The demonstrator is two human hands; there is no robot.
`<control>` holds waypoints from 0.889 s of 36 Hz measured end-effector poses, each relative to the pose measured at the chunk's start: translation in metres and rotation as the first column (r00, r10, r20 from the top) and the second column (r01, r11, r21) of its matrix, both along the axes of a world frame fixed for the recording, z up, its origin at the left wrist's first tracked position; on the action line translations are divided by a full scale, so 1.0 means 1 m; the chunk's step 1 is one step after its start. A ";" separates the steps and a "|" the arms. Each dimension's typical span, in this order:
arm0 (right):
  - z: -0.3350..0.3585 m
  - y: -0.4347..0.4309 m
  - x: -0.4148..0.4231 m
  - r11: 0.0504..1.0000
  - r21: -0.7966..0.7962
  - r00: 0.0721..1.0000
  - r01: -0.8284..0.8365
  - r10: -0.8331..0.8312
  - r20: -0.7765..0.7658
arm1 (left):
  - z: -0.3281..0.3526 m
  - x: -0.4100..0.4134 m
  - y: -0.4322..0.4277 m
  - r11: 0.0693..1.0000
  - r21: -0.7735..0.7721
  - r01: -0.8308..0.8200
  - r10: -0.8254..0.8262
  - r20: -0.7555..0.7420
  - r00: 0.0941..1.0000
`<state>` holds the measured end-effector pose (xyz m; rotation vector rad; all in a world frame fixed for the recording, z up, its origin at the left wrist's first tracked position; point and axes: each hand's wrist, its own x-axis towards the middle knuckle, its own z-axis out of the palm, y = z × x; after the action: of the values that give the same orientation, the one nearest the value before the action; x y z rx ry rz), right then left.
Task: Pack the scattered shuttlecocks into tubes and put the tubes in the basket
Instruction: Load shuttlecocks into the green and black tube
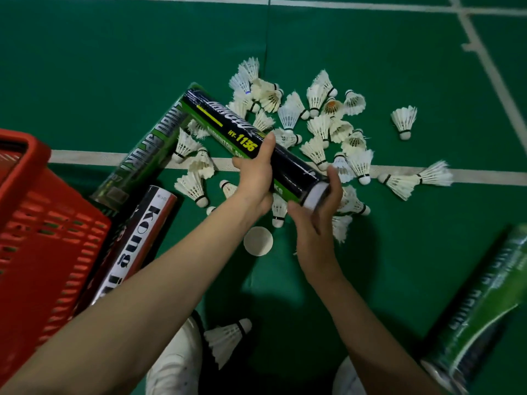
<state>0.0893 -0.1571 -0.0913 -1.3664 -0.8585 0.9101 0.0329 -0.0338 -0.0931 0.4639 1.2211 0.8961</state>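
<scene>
My left hand (254, 178) grips a black tube (228, 124) marked HY-1136 around its middle, holding it slanted above the floor. At the tube's near end my right hand (316, 220) curls its fingers round the white cap (316, 196). Several white shuttlecocks (328, 129) lie scattered on the green floor beyond and under the tube. One more shuttlecock (228, 337) lies near my feet. The red basket (42, 223) stands at the left.
A green tube (148, 149) and a red-white-black "Kong" tube (134, 246) lie beside the basket. Another green tube (484, 309) lies at lower right. A loose white round cap (258, 240) sits on the floor between my arms. White court lines cross the floor.
</scene>
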 end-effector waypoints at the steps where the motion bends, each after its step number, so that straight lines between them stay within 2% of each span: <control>1: 0.002 0.001 -0.001 1.000 0.000 0.999 0.029 -0.029 -0.018 | 0.000 0.003 -0.002 1.000 0.003 -0.007 0.007 -0.006 1.000; 6: 0.009 0.012 0.006 0.971 -0.086 0.964 0.223 -0.233 -0.132 | -0.003 0.012 -0.013 0.999 0.028 -0.034 0.036 -0.050 0.998; 16: 0.002 0.011 0.004 0.951 0.005 0.951 0.308 -0.308 0.012 | 0.000 0.014 -0.020 0.993 0.099 -0.067 0.073 -0.061 0.996; 22: -0.002 0.020 0.007 0.911 0.095 0.911 0.401 -0.408 0.064 | 0.001 0.016 -0.026 0.997 0.065 -0.028 0.032 -0.063 0.997; 32: 0.001 0.020 0.006 0.926 0.135 0.917 0.354 -0.371 0.146 | 0.006 0.015 -0.029 0.998 0.030 0.054 -0.050 -0.126 0.991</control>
<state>0.0958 -0.1375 -0.0900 -1.4629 -0.7341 0.4595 0.0475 -0.0625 -0.0872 0.5835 1.3041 0.8535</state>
